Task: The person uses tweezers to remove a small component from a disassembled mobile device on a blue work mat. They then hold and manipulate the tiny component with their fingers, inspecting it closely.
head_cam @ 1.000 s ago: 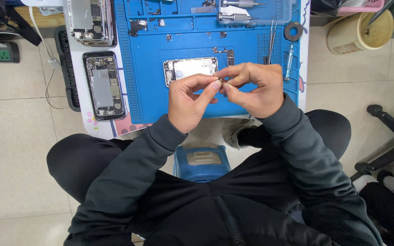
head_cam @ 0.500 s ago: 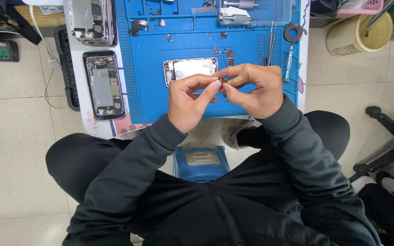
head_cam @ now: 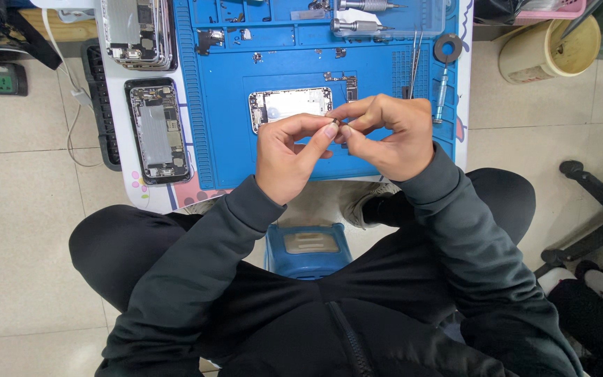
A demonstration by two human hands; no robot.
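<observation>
1 blue mat (head_cam: 225, 132) over pale floor tiles (head_cam: 22, 237)

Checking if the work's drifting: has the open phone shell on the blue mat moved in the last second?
No. The phone shell lies at the same spot on the blue mat, just beyond the left hand.

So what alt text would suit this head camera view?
Seen from above, a seated person's left hand and right hand pinch a tiny dark part together above a blue rubber repair mat, where an opened silver phone shell lies.
</observation>
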